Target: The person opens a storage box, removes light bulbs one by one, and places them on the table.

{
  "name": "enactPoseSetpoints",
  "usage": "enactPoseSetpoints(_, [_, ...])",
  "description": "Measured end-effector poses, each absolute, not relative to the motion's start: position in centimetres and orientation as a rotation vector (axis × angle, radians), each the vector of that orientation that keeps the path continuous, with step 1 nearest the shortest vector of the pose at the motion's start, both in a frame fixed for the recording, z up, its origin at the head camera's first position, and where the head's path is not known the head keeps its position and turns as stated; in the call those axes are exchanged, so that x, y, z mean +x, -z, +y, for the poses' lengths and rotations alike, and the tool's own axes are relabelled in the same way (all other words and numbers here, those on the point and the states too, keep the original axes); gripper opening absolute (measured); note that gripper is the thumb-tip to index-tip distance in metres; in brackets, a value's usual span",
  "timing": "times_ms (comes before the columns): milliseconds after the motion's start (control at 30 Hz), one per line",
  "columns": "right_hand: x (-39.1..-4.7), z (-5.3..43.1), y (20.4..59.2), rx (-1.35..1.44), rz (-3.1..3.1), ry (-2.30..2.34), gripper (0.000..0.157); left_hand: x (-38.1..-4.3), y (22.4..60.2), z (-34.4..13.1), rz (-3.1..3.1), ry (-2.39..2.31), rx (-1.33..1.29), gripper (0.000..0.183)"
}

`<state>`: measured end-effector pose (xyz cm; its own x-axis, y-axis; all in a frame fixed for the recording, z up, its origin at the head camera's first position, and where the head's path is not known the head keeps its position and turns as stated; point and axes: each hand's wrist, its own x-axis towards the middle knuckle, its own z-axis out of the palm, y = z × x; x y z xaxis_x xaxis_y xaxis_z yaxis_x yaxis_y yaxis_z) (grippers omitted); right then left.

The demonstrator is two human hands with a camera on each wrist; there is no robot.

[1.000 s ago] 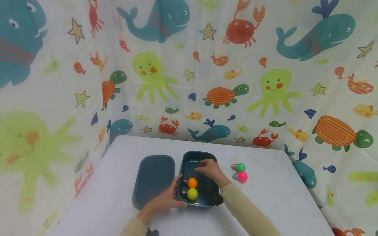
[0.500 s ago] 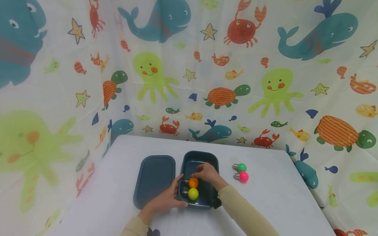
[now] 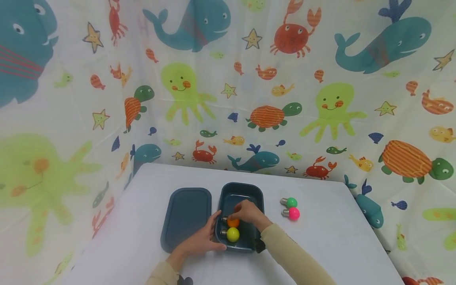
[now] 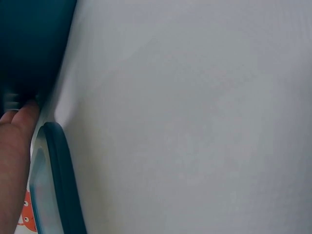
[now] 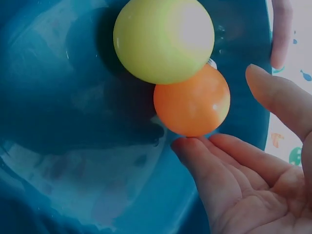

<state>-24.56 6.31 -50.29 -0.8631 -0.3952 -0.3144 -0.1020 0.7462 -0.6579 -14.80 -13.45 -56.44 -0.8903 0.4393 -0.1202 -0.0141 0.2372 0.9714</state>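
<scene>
A dark blue-green box holds an orange light bulb and a yellow light bulb, lying side by side with their screw bases toward the left wall. My right hand reaches into the box. Its fingertips touch or nearly touch the orange bulb, while the thumb stands apart from it in the right wrist view. At the box's near left corner, my left hand rests with fingers along the outer wall and thumb by the near side. In the left wrist view its fingers lie against the box wall.
A matching flat lid lies left of the box, close to my left hand. On the white table, a green bulb and a pink bulb lie right of the box. A sea-animal curtain hangs behind.
My right hand has moved toward me and slightly left inside the box, down to the orange bulb, now partly covering it. My left hand and the bulbs have stayed in place.
</scene>
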Motion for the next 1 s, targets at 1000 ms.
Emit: enactPoseSetpoints(1000, [-24.16, 6.03, 50.20, -0.408, 2.519, 0.747, 0.027, -14.63, 56.32, -13.44, 2.164, -1.689, 0.399, 0.108])
